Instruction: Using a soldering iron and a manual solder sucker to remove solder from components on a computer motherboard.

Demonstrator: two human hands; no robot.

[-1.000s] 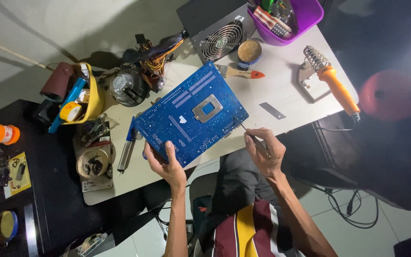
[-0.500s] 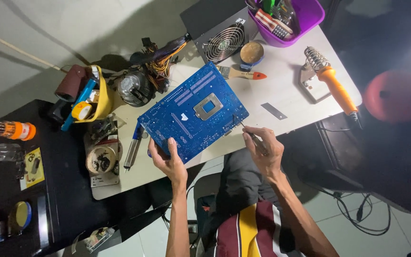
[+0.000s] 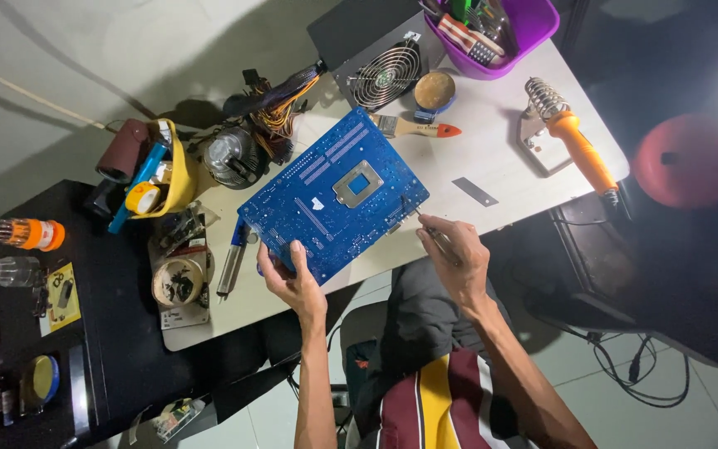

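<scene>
**Board in hand, tool at its edge**

You held the blue circuit board (image 3: pixel 334 195) by its near corner with your left hand (image 3: pixel 292 278), fingers wrapped under the edge and thumb on top, so that the board sat tilted above the white table (image 3: pixel 492 158) with its solder side up. The square metal plate at its middle faced the camera. Your right hand (image 3: pixel 454 258) was closed around a thin metal tool (image 3: pixel 432 229), pen-fashion, with its tip at or just beside the board's near right edge; whether it touched a joint there, the picture was too small to tell.

As a judgement of progress: the board was already out of any case and turned over, so the stripping-down looked done, and the work on the underside looked barely started. No parts lay freshly removed beside it that I could make out.

The orange-handled soldering iron (image 3: pixel 579 145) rested on its stand well apart to your right, untouched. A small brush (image 3: pixel 417 127) and a round tin (image 3: pixel 435 90) lay just beyond the board's far edge, next to a fan unit (image 3: pixel 386 75) and a purple tub (image 3: pixel 500 29) of odds and ends. The yellow container (image 3: pixel 164 170) of tools stood at the left.
</scene>
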